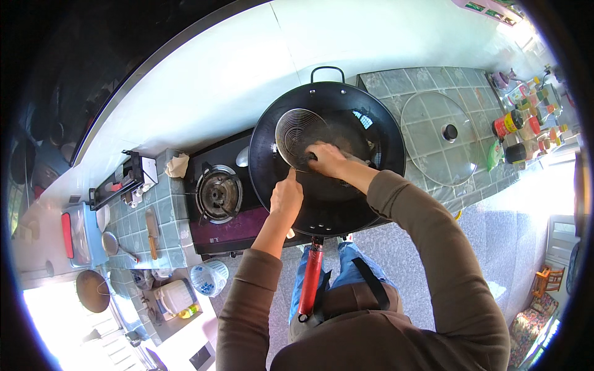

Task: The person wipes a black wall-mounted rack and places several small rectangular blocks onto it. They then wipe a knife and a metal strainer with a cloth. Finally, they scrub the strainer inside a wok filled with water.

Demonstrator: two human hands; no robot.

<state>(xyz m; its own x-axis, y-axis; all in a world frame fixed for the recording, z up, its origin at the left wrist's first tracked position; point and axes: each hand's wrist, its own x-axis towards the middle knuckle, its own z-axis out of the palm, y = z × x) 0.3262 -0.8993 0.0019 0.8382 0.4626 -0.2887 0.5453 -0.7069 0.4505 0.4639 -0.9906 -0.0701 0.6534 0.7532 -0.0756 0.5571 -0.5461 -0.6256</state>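
Note:
A large black wok (334, 204) with a red handle stands over the right side of the gas stove. Inside it, a round wire strainer (292, 132) lies tilted at the upper left. My left hand (287, 192) grips the near edge of the strainer, where its handle seems to begin. My right hand (328, 160) is over the wok's middle with its fingers curled at the strainer's right side, around something dark, perhaps a scrubber; the fingers hide most of it. Dark, wet-looking patches show on the wok's bottom.
Left of the wok are a bare gas burner (219, 194) and a partly hidden metal ladle (242, 157). A glass lid (436, 157) lies on the tiled counter to the right, before several bottles and jars. A cleaver (151, 227) rests on the left counter, above a white basket (209, 278).

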